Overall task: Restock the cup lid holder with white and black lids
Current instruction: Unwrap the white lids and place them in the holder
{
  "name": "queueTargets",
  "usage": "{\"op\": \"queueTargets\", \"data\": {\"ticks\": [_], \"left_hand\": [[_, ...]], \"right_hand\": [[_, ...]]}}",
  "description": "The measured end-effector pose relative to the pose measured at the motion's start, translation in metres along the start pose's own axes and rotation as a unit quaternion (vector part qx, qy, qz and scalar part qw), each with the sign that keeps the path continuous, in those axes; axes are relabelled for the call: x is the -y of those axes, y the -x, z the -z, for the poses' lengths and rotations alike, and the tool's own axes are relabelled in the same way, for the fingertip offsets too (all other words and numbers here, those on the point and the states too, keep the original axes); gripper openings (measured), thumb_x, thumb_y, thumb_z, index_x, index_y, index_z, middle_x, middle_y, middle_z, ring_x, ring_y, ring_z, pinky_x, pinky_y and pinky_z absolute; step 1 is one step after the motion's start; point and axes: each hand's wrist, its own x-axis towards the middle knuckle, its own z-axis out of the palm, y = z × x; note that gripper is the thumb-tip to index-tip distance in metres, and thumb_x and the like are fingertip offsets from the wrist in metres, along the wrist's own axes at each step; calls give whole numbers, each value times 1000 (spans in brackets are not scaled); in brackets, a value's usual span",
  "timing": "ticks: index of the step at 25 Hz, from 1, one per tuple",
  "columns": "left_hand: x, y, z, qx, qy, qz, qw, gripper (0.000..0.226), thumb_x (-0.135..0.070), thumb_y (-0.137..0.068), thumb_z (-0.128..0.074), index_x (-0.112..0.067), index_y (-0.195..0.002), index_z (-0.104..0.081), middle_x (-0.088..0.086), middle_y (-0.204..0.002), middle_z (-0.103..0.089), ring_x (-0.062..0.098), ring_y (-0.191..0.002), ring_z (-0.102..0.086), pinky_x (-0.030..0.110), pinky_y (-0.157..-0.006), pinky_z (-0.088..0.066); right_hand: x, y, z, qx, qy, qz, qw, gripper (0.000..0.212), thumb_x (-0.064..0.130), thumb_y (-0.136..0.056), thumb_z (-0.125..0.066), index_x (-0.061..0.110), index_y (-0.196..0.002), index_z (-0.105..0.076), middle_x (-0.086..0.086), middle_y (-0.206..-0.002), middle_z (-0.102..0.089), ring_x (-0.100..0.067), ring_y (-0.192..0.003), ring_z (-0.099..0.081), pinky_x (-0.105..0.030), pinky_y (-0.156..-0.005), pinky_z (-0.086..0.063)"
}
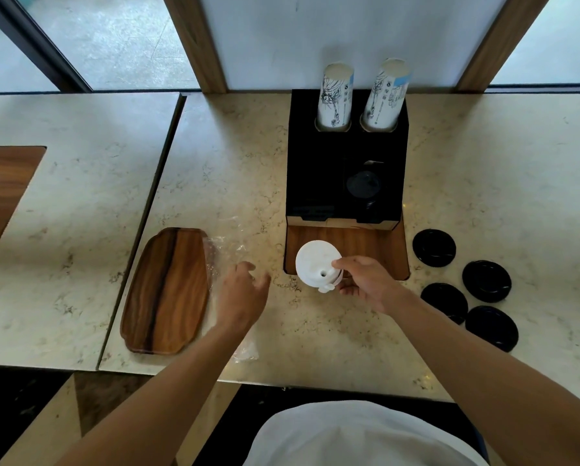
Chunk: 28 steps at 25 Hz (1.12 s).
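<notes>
A black lid holder (315, 169) stands at the back of the marble counter, with two stacks of paper cups (335, 95) in its rear holes. Its right front slot holds black lids (362, 185); the left front slot looks dark and I cannot tell its contents. My right hand (366, 280) grips a stack of white lids (315, 264) just in front of the holder, above its wooden base. My left hand (241, 290) hovers with fingers apart over crumpled clear plastic wrap (224, 253). Several loose black lids (487, 280) lie on the counter to the right.
A wooden tray (167, 290) lies on the left, next to the plastic wrap. A seam (147, 210) divides this counter from another slab on the left, which has a wooden inset (6, 186). Windows and wooden posts rise behind the holder.
</notes>
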Motion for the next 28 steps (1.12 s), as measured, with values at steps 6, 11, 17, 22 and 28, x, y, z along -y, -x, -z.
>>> {"op": "queueTargets", "data": {"ticks": [6, 11, 17, 22, 28], "left_hand": [[-64, -28, -17, 132, 357, 169, 909, 42, -50, -86, -74, -17, -111, -67, 5, -102, -75, 14, -77, -77, 32, -61, -64], [-88, -51, -22, 113, 385, 148, 904, 18, -31, -90, -75, -18, -99, -68, 7, -100, -76, 14, -78, -77, 26, -62, -62], [-116, -93, -13, 58, 384, 125, 913, 19, -30, -90, -75, -15, -96, -64, 9, -95, -74, 14, -73, -77, 28, -61, -63], [-129, -122, -10, 21, 292, 120, 949, 15, -36, -88, -70, -24, -90, -63, -1, -81, -74, 16, -70, -75, 37, -68, -63], [-134, -131, -20, 26, 222, 116, 968, 8, -31, -86, -61, -24, -89, -65, -8, -81, -67, 10, -71, -62, 26, -60, -50]], "right_hand": [[28, 4, 2, -11, -9, 28, 999, 36, 28, -85, -72, 6, -113, -65, -18, -101, -70, -24, -75, -67, -32, -63, -54], [61, 3, 5, -31, 22, 58, 998, 42, 31, -87, -70, 9, -122, -62, -15, -103, -71, -22, -79, -68, -32, -71, -58], [109, -10, -1, -102, 96, 120, 983, 52, 33, -89, -68, 16, -132, -45, -10, -106, -68, -22, -86, -71, -36, -78, -61], [128, -34, -11, -144, 179, 153, 961, 43, 36, -91, -64, 13, -125, -50, -12, -116, -64, -24, -101, -66, -39, -88, -59], [130, -57, -22, -164, 291, 166, 928, 41, 36, -92, -62, 10, -120, -49, -12, -110, -65, -22, -87, -66, -20, -55, -45]]}}
